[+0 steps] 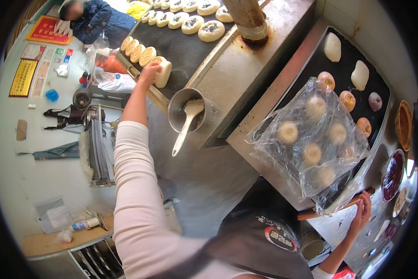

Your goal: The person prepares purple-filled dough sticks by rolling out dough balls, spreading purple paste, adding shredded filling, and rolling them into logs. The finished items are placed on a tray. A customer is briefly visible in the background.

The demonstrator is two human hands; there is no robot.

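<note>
In the head view the left hand reaches out to the far griddle, its fingers closed on a round flatbread standing on edge at the end of a leaning row of flatbreads. The right hand hangs with loose, parted fingers, gripping nothing, just beside a wooden stick and the crumpled plastic sheet covering dough rounds on the near tray. A metal pot with a white scoop sits between them.

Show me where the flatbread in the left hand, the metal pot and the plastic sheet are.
flatbread (163, 72), head view, its pale side.
metal pot (176, 111), head view, its left wall.
plastic sheet (283, 109), head view, a bare upper-left part.
</note>
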